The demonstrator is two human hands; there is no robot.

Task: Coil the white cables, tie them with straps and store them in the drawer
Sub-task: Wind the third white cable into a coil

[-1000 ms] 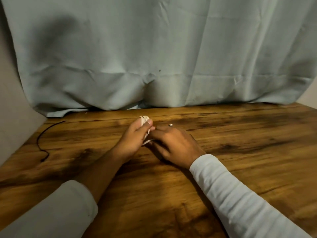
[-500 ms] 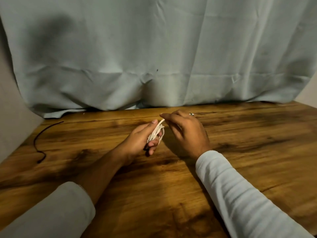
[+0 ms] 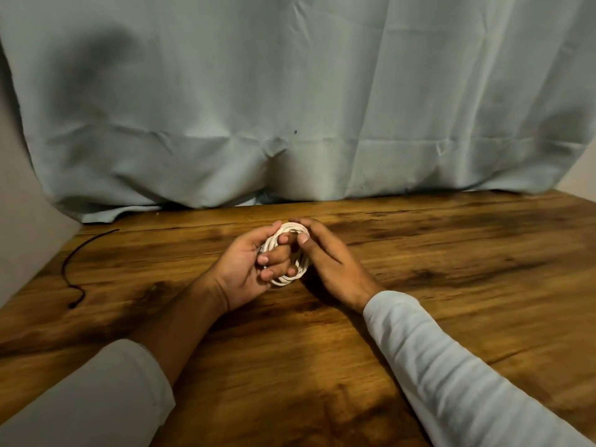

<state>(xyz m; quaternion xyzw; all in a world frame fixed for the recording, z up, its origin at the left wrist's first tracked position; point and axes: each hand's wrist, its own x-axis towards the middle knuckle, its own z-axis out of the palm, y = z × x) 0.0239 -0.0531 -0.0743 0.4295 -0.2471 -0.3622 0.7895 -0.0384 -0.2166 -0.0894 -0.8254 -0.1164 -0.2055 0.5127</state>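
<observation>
Both hands cover much of the white cable coil, and its ends are hidden. It is a smooth round ring of several loops, held over the middle of the grained wooden desk. The left hand curls its fingers through the ring, and the right hand pinches its rim. Half a second ago the coil showed edge-on.

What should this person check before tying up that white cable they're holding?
1. Loops gathered: the white cable coil sits bunched together. ok
2. Left side: the left-hand grip has fingers curled through the coil. ok
3. Right side: the right-hand grip pinches the coil's upper edge with thumb and fingers. ok
4. Strap on coil: none visible. not ok
5. Strap at hand: a thin black cord lies on the left of the wooden table, apart from both hands; whether it is a strap: cannot tell
6. Drawer: out of view. cannot tell
</observation>
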